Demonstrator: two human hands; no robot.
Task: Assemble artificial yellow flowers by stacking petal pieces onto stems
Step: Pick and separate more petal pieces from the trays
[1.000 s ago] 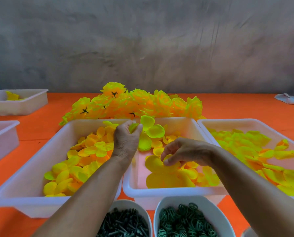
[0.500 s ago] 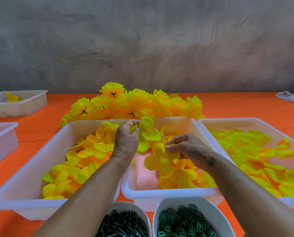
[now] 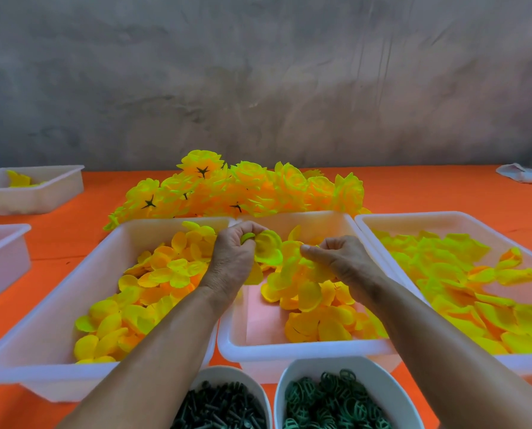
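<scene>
My left hand point(image 3: 233, 258) grips a partly built yellow flower point(image 3: 267, 247) over the gap between the left tray point(image 3: 72, 289) and the middle tray point(image 3: 305, 348). My right hand point(image 3: 335, 258) pinches a yellow petal piece point(image 3: 292, 264) lifted above the loose petals in the middle tray, its edge close to the flower. The stem inside the left fist is hidden. Finished yellow flowers point(image 3: 243, 190) lie heaped behind the trays.
A third tray point(image 3: 462, 221) with greener petals sits at the right. Two white bowls at the front hold dark stems point(image 3: 221, 407) and green rings point(image 3: 335, 404). Two more white trays point(image 3: 32, 187) stand at the left on the orange table. A cloth point(image 3: 521, 173) lies far right.
My right hand has lifted a petal piece out of the middle tray and carried it up and left towards the flower in my left hand, which has stayed nearly still.
</scene>
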